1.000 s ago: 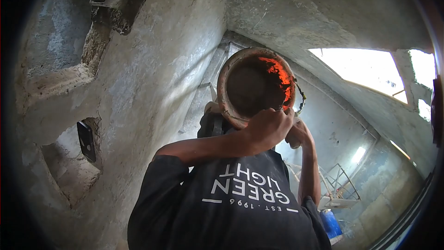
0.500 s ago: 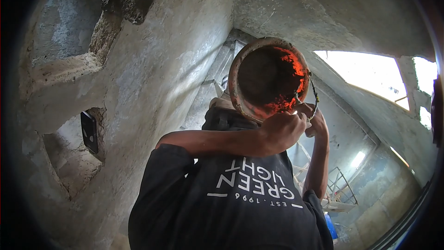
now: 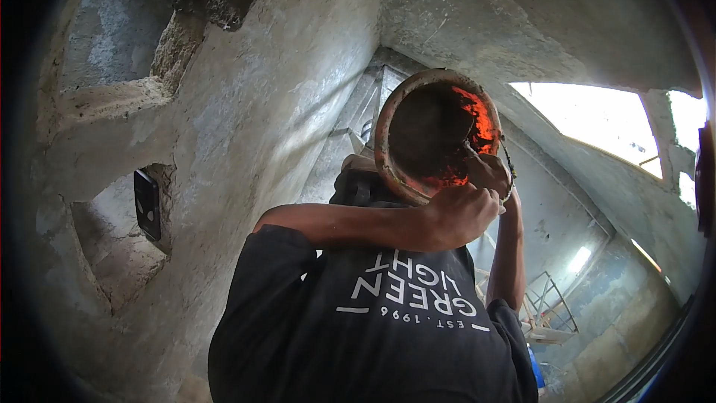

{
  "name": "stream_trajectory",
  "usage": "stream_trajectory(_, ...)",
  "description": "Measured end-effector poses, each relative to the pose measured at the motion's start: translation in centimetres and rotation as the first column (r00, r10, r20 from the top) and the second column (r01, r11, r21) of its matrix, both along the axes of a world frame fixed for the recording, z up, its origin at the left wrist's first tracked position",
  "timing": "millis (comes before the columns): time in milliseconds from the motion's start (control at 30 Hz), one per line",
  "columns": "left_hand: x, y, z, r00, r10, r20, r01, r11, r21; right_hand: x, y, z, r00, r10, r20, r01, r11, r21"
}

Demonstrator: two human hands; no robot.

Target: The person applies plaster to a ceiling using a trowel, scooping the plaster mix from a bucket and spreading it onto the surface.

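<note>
A round, worn bucket (image 3: pixel 385 130) is tilted with its mouth facing me; orange-red shows on its inner wall beside dark grey content. My left hand (image 3: pixel 464 216) is closed at the bucket's lower edge, where the thin handle (image 3: pixel 510 160) runs down to its fingers. Over the lower right rim, my right hand (image 3: pixel 488 173) reaches into the mouth with its fingers bent together. A dark rounded shape lies beyond its fingertips, too dim to tell whether it is a tool.
Rough plastered walls surround me. At the left, a phone (image 3: pixel 147 204) stands in a wall niche (image 3: pixel 112 254). A metal frame (image 3: pixel 550 306) is at the lower right, and bright openings (image 3: pixel 597 123) are at the upper right.
My right hand has moved up and left from beside the handle into the bucket's mouth. The bucket and my left hand have shifted slightly down and right.
</note>
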State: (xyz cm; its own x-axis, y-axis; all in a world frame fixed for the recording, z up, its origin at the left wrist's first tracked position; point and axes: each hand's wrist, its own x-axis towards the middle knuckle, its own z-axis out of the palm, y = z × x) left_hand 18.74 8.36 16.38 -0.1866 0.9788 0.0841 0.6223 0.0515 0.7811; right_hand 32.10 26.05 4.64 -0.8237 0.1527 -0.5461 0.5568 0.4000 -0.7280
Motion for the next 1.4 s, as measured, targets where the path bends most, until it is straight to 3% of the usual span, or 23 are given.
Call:
stream_trajectory(100, -0.8, 0.3, 0.5, 0.999, -0.018, 0.050, 0.026, 0.989, -0.147, 0.7, -0.8, 1.0, 0.998, -0.059, 0.000, 0.059, 0.998, -0.008)
stream_trajectory(333, -0.1, 0.3, -0.7, 1.000, 0.004, -0.025, -0.005, 0.999, -0.049, 1.9, -1.5, 3.8, 0.985, -0.173, 0.008, 0.173, 0.985, -0.015)
stream_trajectory(433, -0.3, 0.5, -0.2, 0.995, -0.076, -0.066, 0.066, 0.988, -0.141, 2.5, -1.7, 4.9, 0.922, -0.220, 0.317, 0.215, 0.975, 0.053)
stream_trajectory(467, 0.0, 0.4, -0.3, 0.998, -0.037, -0.050, 0.031, 0.993, -0.116, 3.1, -1.7, 4.6, 0.921, -0.220, 0.320, 0.215, 0.975, 0.053)
stream_trajectory(533, 0.2, 0.3, -0.8, 0.999, 0.004, -0.036, -0.007, 0.996, -0.091, 4.1, -1.7, 3.6, 0.855, -0.412, 0.316, 0.484, 0.853, -0.197)
stream_trajectory(600, 0.4, 0.0, -1.2, 0.980, -0.016, -0.199, 0.015, 1.000, -0.004, 2.9, -2.0, 4.3, 0.854, -0.404, 0.328, 0.472, 0.867, -0.161)
stream_trajectory(667, 0.6, -0.1, -1.5, 0.980, -0.010, -0.197, 0.012, 1.000, 0.011, 1.1, -2.6, 6.1, 0.854, -0.395, 0.338, 0.456, 0.881, -0.123)
stream_trajectory(733, 0.5, -0.1, -1.5, 0.980, -0.005, -0.197, 0.010, 1.000, 0.026, -0.8, -3.2, 8.3, 0.886, -0.457, 0.080, 0.460, 0.843, -0.280)
stream_trajectory(767, 0.5, -0.1, -1.3, 0.988, -0.016, -0.153, 0.014, 1.000, -0.016, -1.1, -2.9, 8.0, 0.886, -0.456, 0.082, 0.460, 0.843, -0.280)
stream_trajectory(833, 0.5, -0.1, -1.2, 0.994, -0.029, -0.109, 0.023, 0.998, -0.055, -1.5, -1.9, 7.1, 0.897, -0.384, 0.217, 0.425, 0.886, -0.188)
stream_trajectory(900, 0.6, 0.0, -1.4, 0.990, -0.022, -0.136, 0.019, 0.999, -0.027, -0.9, -1.3, 5.9, 0.901, -0.385, 0.202, 0.418, 0.894, -0.163)
stream_trajectory(933, 0.7, -0.1, -1.3, 0.991, -0.020, -0.135, 0.017, 1.000, -0.026, -0.4, -0.8, 3.9, 0.976, -0.217, -0.033, 0.211, 0.970, -0.121)
stream_trajectory(967, 0.7, -0.1, -1.2, 0.995, -0.025, -0.095, 0.022, 0.999, -0.035, 0.1, -0.3, 2.3, 0.967, -0.017, -0.254, 0.009, 0.999, -0.031)
stream_trajectory(1000, 0.6, -0.1, -1.0, 0.998, -0.031, -0.055, 0.029, 0.999, -0.041, 0.5, 0.0, 1.0, 0.967, -0.016, -0.255, 0.009, 1.000, -0.029)
stream_trajectory(1067, 0.1, -0.1, -0.6, 0.997, -0.033, -0.074, 0.030, 0.999, -0.043, 0.4, 0.2, 0.1, 0.919, 0.244, -0.309, -0.131, 0.929, 0.346)
stream_trajectory(1100, -0.2, -0.1, -0.5, 0.995, -0.031, -0.092, 0.027, 0.999, -0.047, 0.3, 0.0, 0.9, 0.918, 0.250, -0.309, -0.136, 0.928, 0.347)
stream_trajectory(1167, -0.3, 0.1, -0.6, 0.996, -0.051, -0.066, 0.046, 0.996, -0.080, 0.6, -0.8, 3.2, 0.983, 0.019, -0.182, -0.006, 0.998, 0.070)
stream_trajectory(1233, 0.0, 0.2, -1.3, 0.996, -0.075, -0.037, 0.071, 0.991, -0.112, 2.2, -0.6, 1.5, 0.994, 0.030, -0.102, -0.028, 0.999, 0.026)
stream_trajectory(1300, 0.7, 0.0, -2.1, 0.976, 0.042, -0.216, -0.021, 0.995, 0.101, 2.0, -1.7, 3.4, 0.967, -0.211, 0.140, 0.229, 0.965, -0.130)
stream_trajectory(1400, 0.6, 0.0, -1.8, 0.981, -0.029, -0.190, 0.031, 0.999, 0.008, 1.7, -2.3, 3.2, 0.957, -0.216, 0.195, 0.243, 0.962, -0.125)
